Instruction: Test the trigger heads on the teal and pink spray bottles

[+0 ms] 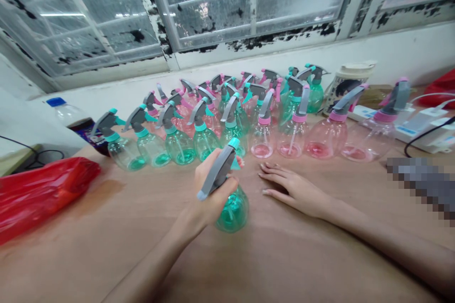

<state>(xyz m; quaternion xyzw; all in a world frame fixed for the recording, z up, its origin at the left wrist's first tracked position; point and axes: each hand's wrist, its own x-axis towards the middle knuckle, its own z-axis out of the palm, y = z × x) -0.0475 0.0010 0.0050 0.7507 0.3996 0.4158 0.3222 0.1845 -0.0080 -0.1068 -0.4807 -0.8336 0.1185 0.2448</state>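
My left hand (213,199) is closed around the neck of a green spray bottle (232,210) with a grey trigger head, standing on the brown table (277,255) in front of me. My right hand (289,187) lies flat on the table just to its right, fingers stretched out toward the bottle and holding nothing. Behind both hands stand several rows of spray bottles, green ones (177,144) to the left and pink ones (293,135) to the right.
A red plastic bag (39,189) lies at the left edge. A water bottle with a blue cap (69,116) stands behind it. White power strips with cables (423,128) and a white cup (346,85) sit at the right. A window wall runs behind the table.
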